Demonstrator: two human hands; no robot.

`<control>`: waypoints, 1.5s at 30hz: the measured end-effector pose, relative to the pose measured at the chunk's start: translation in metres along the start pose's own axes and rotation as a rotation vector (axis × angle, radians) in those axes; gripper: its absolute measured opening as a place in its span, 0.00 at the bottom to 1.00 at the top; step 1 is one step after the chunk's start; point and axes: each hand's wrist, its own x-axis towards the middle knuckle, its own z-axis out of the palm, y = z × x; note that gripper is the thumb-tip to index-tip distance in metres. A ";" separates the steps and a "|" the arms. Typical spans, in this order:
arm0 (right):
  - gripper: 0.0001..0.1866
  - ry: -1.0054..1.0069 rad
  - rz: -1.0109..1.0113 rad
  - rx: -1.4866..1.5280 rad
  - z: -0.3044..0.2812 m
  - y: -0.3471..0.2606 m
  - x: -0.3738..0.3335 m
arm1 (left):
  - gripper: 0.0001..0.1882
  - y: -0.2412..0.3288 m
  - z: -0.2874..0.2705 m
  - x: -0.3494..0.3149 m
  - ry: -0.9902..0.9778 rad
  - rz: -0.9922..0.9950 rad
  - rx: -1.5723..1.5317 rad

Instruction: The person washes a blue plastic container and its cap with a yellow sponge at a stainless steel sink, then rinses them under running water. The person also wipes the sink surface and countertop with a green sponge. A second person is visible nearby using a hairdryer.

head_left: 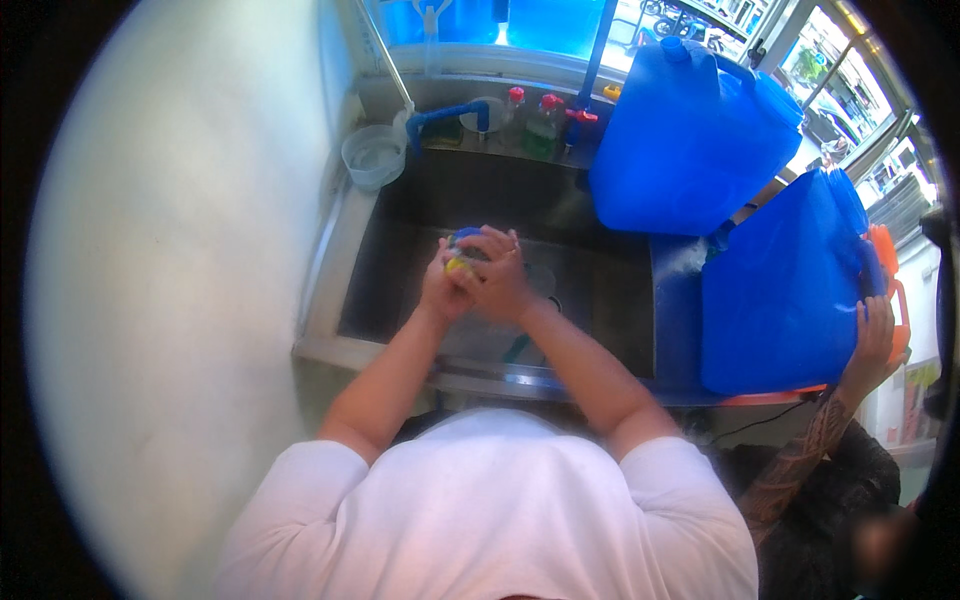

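Both my hands are together over the dark sink basin (610, 300). My left hand (440, 292) is closed round a small blue and yellow thing (458, 266). From the right, my right hand (502, 278) presses on the same thing, its fingers bent over the top. Its kind is mostly hidden by my fingers. Beneath my hands, some pale, see-through shapes lie in the basin, too blurred to name. A green strip (517, 348) shows near the basin's front edge.
A clear plastic tub (374, 158) stands at the sink's back left corner, beside a blue pipe tap (445, 113). Red-capped bottles (541, 125) line the back. Two large blue jerrycans (690, 140) stand right; another person's hand (874, 335) is at the nearer jerrycan (785, 290).
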 end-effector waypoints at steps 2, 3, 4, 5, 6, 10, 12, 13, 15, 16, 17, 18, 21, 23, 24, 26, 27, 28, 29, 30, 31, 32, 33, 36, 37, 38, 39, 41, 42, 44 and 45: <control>0.20 -0.093 0.597 0.585 0.003 0.015 -0.004 | 0.28 -0.014 0.008 -0.004 0.225 0.038 0.099; 0.21 -0.162 0.889 0.868 0.005 0.022 -0.006 | 0.27 -0.020 0.009 -0.005 0.369 -0.019 0.115; 0.24 -0.218 0.924 0.775 0.006 0.024 -0.009 | 0.27 -0.025 0.008 -0.006 0.405 -0.035 0.128; 0.28 -0.281 0.927 0.679 0.009 0.022 -0.012 | 0.27 -0.027 0.005 -0.005 0.398 -0.035 0.148; 0.31 -0.300 0.975 0.549 0.010 0.021 -0.014 | 0.28 -0.029 0.000 -0.003 0.366 -0.052 0.134; 0.29 -0.250 0.389 0.279 0.032 -0.023 -0.036 | 0.29 -0.013 -0.027 0.000 0.180 -0.069 -0.031; 0.26 -0.257 0.338 0.366 0.036 -0.018 -0.041 | 0.29 -0.013 -0.033 -0.001 0.103 -0.137 -0.375; 0.25 -0.259 0.364 0.425 0.035 -0.007 -0.042 | 0.28 -0.018 -0.031 0.000 0.291 -0.032 -0.042; 0.21 -0.193 0.466 0.472 0.039 0.019 -0.033 | 0.27 -0.027 -0.022 0.002 0.428 0.016 0.176; 0.20 -0.124 0.550 0.462 0.043 0.029 -0.029 | 0.27 -0.032 -0.015 0.003 0.478 0.027 0.287; 0.20 -0.131 0.677 0.456 0.045 0.036 -0.025 | 0.28 -0.038 -0.007 0.004 0.536 -0.045 0.345; 0.20 -0.060 0.662 0.380 0.044 0.043 -0.021 | 0.29 -0.043 0.002 0.003 0.562 -0.105 0.430; 0.21 0.105 0.546 0.246 0.043 0.038 -0.012 | 0.34 -0.042 0.027 0.001 0.645 -0.096 0.659; 0.22 0.103 0.692 0.414 0.039 0.034 -0.011 | 0.36 -0.044 0.038 0.001 0.681 -0.076 0.682; 0.22 0.083 0.686 0.531 0.037 0.035 -0.011 | 0.36 -0.043 0.043 0.001 0.694 -0.082 0.651; 0.23 0.142 0.840 0.507 0.030 0.041 -0.013 | 0.36 -0.040 0.053 0.000 0.688 -0.078 0.652; 0.23 0.118 0.907 0.496 0.027 0.047 -0.014 | 0.36 -0.040 0.058 -0.001 0.669 -0.076 0.675; 0.23 0.153 1.035 0.441 0.025 0.051 -0.015 | 0.37 -0.038 0.063 -0.003 0.658 -0.090 0.678; 0.23 0.164 0.909 0.187 0.024 0.054 -0.016 | 0.37 -0.035 0.068 -0.003 0.651 -0.050 0.770; 0.22 0.192 0.858 0.246 0.021 0.058 -0.016 | 0.37 -0.032 0.073 -0.005 0.653 -0.021 0.832; 0.22 0.186 0.857 0.306 0.020 0.057 -0.017 | 0.37 -0.029 0.077 -0.007 0.686 0.005 0.911; 0.21 0.139 0.860 0.377 0.017 0.058 -0.015 | 0.37 -0.025 0.080 -0.006 0.646 -0.019 0.862; 0.20 0.207 0.826 0.381 0.015 0.054 -0.013 | 0.37 -0.021 0.082 -0.005 0.634 -0.043 0.830; 0.18 0.269 0.732 0.396 0.003 0.041 -0.003 | 0.36 -0.012 0.079 0.002 0.608 -0.095 0.799; 0.17 0.279 0.683 0.388 0.000 0.038 0.000 | 0.36 -0.011 0.075 0.006 0.575 -0.080 0.784; 0.16 0.332 0.656 0.371 -0.002 0.033 0.001 | 0.36 -0.014 0.069 0.006 0.570 -0.089 0.867; 0.16 0.291 0.532 0.363 -0.004 0.031 0.002 | 0.36 -0.018 0.063 0.008 0.541 -0.070 0.935; 0.15 0.222 0.310 0.288 -0.005 0.031 0.001 | 0.36 -0.026 0.052 0.010 0.507 -0.048 1.138; 0.14 0.296 0.454 0.384 -0.005 0.033 -0.001 | 0.35 -0.030 0.047 0.009 0.495 -0.047 1.275; 0.13 0.281 0.718 0.512 -0.005 0.044 -0.003 | 0.37 -0.035 0.041 0.009 0.418 -0.018 1.358; 0.11 0.310 0.826 0.596 -0.006 0.048 -0.004 | 0.39 -0.038 0.038 0.006 0.367 -0.001 1.292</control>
